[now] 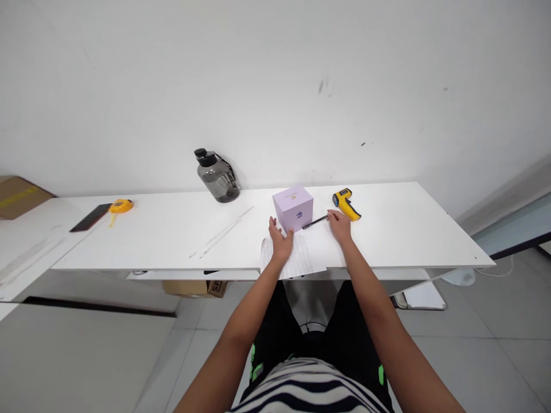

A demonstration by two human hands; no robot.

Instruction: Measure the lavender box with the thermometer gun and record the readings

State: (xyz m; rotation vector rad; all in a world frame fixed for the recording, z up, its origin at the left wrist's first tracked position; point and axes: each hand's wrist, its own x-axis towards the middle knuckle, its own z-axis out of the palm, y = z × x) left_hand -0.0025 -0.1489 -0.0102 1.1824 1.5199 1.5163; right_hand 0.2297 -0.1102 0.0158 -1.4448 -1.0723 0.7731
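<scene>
A lilac cube-shaped box [294, 209] stands on the white table, with small marks on its top and front. My left hand [281, 243] is at its near left corner, thumb by the front face and fingers along the left side. Under that hand and in front of the box lies a printed sheet of paper [301, 256], hanging slightly over the table edge. My right hand [340, 226] pinches one end of a black pen [315, 222], whose other end points left to the foot of the box. Just beyond my right hand lies a yellow and black infrared thermometer [346, 205].
A grey transparent water bottle [218, 179] stands near the wall, left of the box. Further left are an orange tape measure [121, 205] and a dark flat object [90, 218]. A cardboard box [21, 198] sits at the far left. Below the table is another carton [193, 288].
</scene>
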